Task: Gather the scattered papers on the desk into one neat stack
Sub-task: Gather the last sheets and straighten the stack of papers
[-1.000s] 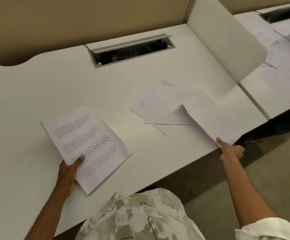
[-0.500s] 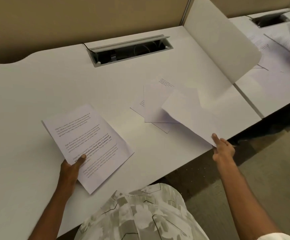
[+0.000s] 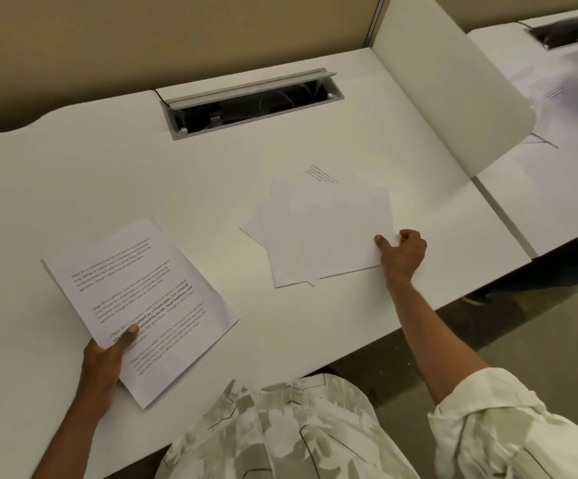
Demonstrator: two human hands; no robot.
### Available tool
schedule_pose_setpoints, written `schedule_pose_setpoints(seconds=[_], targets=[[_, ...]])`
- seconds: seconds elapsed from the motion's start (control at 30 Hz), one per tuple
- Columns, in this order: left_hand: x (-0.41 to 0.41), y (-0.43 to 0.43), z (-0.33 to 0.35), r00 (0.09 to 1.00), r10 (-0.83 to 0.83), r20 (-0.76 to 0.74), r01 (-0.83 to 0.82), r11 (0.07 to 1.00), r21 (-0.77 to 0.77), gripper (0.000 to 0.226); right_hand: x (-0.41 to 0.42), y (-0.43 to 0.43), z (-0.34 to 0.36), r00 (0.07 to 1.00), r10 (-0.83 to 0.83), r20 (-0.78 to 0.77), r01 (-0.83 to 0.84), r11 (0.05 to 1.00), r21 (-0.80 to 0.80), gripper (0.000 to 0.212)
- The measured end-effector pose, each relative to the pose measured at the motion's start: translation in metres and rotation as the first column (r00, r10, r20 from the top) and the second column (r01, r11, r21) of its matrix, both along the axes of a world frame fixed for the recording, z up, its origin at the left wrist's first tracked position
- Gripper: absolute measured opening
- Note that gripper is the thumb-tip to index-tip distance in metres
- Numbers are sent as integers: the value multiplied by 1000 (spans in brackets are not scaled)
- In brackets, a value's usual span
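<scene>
Our right hand (image 3: 403, 252) is now pressing a blank sheet (image 3: 329, 233) down onto the loose pile of papers (image 3: 280, 250) at mid-desk, thumb on top of its right edge and fingers curled just beside it; half a second ago we were still carrying that sheet in the air above the desk's front edge. Our left hand (image 3: 102, 361) is still pinching the printed stack (image 3: 139, 302), thumb on the text and fingers underneath, as before. The pile is lying fanned, corners sticking out at the left and bottom, with one printed corner (image 3: 323, 174) showing at the back. The stack's long axis is running from near-left to far-right, its text lines slanting upward to the right. Behind, an open cable tray (image 3: 253, 102) is sitting in the white desk (image 3: 73, 188), and a white divider panel (image 3: 453, 84) is separating us from the neighbouring desk (image 3: 556, 174), where blurred papers are lying.
</scene>
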State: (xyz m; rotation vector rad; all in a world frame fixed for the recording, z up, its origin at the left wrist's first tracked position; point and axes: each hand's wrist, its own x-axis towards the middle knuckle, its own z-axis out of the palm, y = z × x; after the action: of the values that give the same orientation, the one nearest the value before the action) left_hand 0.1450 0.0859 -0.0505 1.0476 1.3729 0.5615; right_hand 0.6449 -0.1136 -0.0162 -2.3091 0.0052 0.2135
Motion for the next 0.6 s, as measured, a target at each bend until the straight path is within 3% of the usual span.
schedule_pose_setpoints(seconds=[0.1, 0.2, 0.43, 0.53, 0.6], targets=[[1, -3, -2, 999, 31, -20, -31, 999, 13, 55, 5, 5, -4, 997, 51, -61, -60, 988, -146, 77], [3, -6, -2, 998, 54, -32, -54, 998, 21, 57, 8, 5, -5, 992, 82, -95, -100, 976, -193, 88], [6, -7, 2, 997, 75, -25, -75, 997, 20, 51, 36, 3, 0, 967, 64, -245, -121, 967, -222, 69], [8, -8, 4, 994, 110, -29, -109, 994, 3, 36, 37, -4, -2, 973, 105, -206, -136, 981, -138, 53], [7, -9, 5, 993, 116, -23, -116, 993, -5, 35, 35, -8, 1, 978, 98, -184, -111, 992, -60, 55]])
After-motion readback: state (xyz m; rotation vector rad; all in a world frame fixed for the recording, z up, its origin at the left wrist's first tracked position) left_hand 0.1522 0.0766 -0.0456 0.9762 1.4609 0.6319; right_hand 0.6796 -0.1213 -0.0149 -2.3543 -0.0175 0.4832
